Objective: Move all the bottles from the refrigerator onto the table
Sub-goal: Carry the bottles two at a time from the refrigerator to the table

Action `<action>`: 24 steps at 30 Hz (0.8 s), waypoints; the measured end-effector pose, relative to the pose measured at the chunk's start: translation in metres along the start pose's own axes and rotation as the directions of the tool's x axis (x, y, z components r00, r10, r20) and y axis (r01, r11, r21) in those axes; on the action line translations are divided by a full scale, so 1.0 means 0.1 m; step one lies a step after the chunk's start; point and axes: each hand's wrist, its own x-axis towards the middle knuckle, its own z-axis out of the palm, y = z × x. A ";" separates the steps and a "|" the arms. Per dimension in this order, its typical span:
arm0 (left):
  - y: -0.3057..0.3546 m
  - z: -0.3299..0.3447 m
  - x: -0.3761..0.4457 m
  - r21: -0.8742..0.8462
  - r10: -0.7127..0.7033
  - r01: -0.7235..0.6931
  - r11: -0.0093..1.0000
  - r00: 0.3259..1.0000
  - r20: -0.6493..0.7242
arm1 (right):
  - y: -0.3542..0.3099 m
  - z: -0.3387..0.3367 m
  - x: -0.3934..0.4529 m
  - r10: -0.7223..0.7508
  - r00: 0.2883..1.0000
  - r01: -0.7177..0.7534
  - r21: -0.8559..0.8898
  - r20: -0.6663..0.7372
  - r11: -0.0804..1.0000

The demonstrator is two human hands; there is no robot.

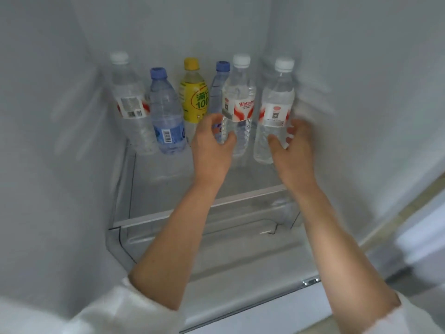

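White plastic walls enclose the refrigerator (60,165) interior, where a clear glass shelf (168,189) with a pale front trim carries six upright bottles along its back edge. From nine o'clock to three o'clock stand a white-capped water bottle (130,102), a blue-capped bottle (166,112), a yellow drink bottle (193,92), a second blue-capped bottle (218,85) largely hidden behind its neighbour, then two more white-capped, red-labelled water bottles. A person's left hand (212,145) curls around the lower body of the centre red-labelled bottle (238,102), thumb against its front; the right hand (292,145) cups the rightmost bottle (274,112) at two o'clock, fingers behind it and thumb on its front. Both hands are partly closed around their bottles, which stand on the shelf. A clear drawer (216,227) sits beneath the shelf. White sleeves (115,309) frame the six o'clock edge.
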 end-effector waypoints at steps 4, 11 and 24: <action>-0.17 0.26 0.19 0.024 -0.024 0.024 0.999 1.000 0.002 | 0.10 0.11 0.17 0.033 0.999 -0.034 0.017 0.019 0.999; -0.34 0.52 0.40 0.009 -0.073 0.073 0.997 0.997 0.033 | 0.21 0.26 0.40 0.073 0.997 -0.075 0.050 0.032 0.996; -0.31 0.53 0.43 -0.039 -0.185 0.184 0.982 0.982 -0.026 | 0.27 0.33 0.49 0.086 0.996 -0.090 0.189 0.026 0.978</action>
